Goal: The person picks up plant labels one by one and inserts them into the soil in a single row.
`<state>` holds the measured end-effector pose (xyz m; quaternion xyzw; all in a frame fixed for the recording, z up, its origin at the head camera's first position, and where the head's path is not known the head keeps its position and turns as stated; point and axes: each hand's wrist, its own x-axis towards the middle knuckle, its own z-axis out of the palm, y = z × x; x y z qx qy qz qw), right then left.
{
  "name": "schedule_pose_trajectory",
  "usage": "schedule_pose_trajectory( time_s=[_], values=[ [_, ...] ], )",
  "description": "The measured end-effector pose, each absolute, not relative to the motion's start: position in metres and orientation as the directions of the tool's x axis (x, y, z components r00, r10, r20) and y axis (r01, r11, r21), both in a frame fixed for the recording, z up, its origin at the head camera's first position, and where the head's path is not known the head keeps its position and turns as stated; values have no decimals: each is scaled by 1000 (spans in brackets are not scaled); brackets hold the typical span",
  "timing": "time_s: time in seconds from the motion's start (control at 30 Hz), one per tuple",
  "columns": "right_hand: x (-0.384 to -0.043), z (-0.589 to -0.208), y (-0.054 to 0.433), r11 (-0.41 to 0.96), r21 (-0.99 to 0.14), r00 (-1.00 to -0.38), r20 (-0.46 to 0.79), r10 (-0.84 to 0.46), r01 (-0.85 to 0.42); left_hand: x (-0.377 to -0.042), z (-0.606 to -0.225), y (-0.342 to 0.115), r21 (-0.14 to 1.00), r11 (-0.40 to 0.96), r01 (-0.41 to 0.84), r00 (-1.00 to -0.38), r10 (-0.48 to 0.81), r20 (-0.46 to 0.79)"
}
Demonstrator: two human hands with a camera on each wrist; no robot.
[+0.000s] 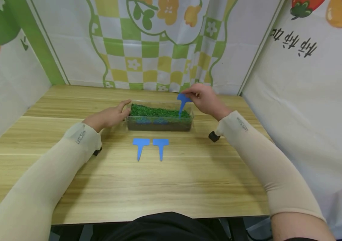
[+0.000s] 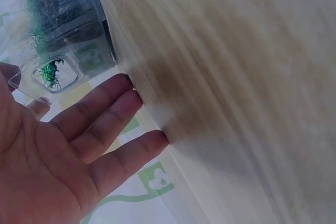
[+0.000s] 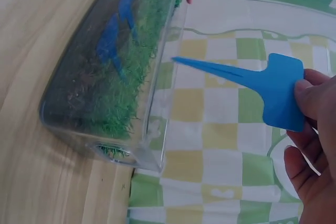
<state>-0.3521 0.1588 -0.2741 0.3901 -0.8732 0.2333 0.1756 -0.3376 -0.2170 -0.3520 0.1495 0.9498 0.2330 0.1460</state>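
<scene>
My right hand (image 1: 204, 100) pinches a blue T-shaped plant label (image 3: 283, 93) by its wide head. The label's pointed stem hangs down over the right end of a clear plastic box (image 1: 192, 126); in the right wrist view its tip is close to the rim, apart from the grass. Green grass-like strands (image 1: 155, 111) cover dark soil (image 1: 160, 127) in the box. At the box's left end, my left hand (image 1: 110, 117) rests with fingers extended, some touching the end wall. Two more labels, a left one (image 1: 141, 147) and a right one (image 1: 160, 147), lie in front of the box.
The wooden table (image 1: 158, 187) runs to a patterned curtain (image 1: 152, 50) just behind the box. A white cloth wall (image 1: 303, 100) borders the right side. Blue shapes (image 1: 160, 121) show at the box's front wall; I cannot tell whether they are reflections.
</scene>
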Motion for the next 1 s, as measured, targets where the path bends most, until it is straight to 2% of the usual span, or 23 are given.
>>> schedule_pose_trajectory(
  time_s=[0.13, 0.37, 0.5, 1.0],
  values=[
    [-359, -275, 159, 610, -255, -641, 509, -575, -750, -338, -351, -216, 495, 842, 216, -912, 355, -206],
    [-368, -282, 155, 675, -169, -669, 433, -603, -718, -338, -350, -217, 495, 843, 209, -913, 350, -211],
    [-371, -290, 154, 694, -164, -693, 388, -608, -701, -338, -352, -217, 493, 845, 209, -912, 351, -215],
    [-379, -301, 152, 696, -175, -704, 352, -616, -696, -336, -352, -216, 519, 833, 195, -912, 349, -217]
  ],
)
